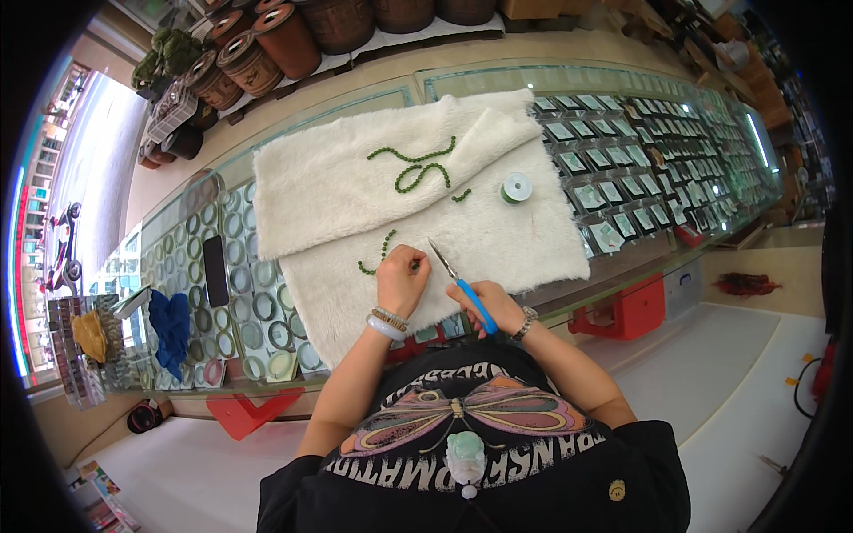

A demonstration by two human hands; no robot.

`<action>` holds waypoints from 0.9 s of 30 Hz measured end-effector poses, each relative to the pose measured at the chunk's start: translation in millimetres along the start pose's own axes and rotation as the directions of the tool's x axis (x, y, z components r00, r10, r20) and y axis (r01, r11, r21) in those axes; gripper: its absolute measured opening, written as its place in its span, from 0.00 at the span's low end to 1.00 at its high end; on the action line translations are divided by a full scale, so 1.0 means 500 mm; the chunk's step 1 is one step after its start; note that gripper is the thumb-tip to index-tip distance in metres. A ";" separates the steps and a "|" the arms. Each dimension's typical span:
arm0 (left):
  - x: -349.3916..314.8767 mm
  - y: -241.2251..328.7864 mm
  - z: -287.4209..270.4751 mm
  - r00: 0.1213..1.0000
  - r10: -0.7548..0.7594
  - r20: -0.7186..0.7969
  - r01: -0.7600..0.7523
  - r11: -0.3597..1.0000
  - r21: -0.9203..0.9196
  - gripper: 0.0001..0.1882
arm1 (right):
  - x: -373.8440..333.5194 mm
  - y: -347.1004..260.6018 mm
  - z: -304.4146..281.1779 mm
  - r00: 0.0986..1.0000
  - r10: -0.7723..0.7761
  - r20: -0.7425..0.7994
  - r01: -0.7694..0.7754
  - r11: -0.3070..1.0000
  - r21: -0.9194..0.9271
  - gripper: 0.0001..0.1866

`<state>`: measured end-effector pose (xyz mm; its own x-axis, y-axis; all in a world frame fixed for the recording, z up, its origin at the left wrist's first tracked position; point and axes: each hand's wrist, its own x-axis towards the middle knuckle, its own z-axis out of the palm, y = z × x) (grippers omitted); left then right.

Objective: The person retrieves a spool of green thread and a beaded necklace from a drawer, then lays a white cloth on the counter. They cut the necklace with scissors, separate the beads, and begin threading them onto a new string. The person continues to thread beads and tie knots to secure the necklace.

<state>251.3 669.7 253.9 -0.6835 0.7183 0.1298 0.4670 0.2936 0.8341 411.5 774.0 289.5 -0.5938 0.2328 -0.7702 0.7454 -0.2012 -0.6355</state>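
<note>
My left hand [402, 282] is closed in a pinch above the white fluffy cloth [320, 195]; a small dark bit shows at its fingertips, too small to name. Wrapped in my right hand [499, 306] is a pair of scissors [476, 305] with blue handles, its metal blades pointing up and left, close beside my left fingertips. Just beyond my left hand a curved row of green beads [386, 249] lies on the cloth. Farther off rest a long wavy bead strand [413, 158], a looped strand [410, 182] and a short piece [461, 195]. A thread spool [516, 187] stands to the right.
Beneath the cloth runs a glass display counter [542, 306], with bangles [264, 306] at left and rows of small pendant cases [613, 191] at right. A black phone [215, 271] and blue cloth [169, 330] lie on the left. Brown pots [286, 43] stand behind.
</note>
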 end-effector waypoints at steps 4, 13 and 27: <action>0.007 0.001 -0.006 0.999 0.022 -0.039 -0.021 1.000 0.024 0.06 | 0.000 0.013 -0.014 0.996 -0.063 -0.065 0.068 0.995 0.071 0.38; 0.066 -0.051 -0.048 0.987 0.142 -0.082 -0.111 0.948 0.300 0.08 | -0.009 0.037 -0.036 0.992 -0.075 -0.102 0.098 0.967 0.236 0.36; 0.072 -0.054 -0.055 0.999 0.009 -0.049 -0.002 0.989 0.148 0.03 | 0.007 -0.025 0.033 0.992 -0.069 0.102 0.063 0.996 0.060 0.35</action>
<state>198.7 670.4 250.7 -0.7060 0.6891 0.1635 0.5459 0.3825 0.7454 395.2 761.8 293.7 -0.6718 0.1476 -0.7258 0.6869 -0.2425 -0.6851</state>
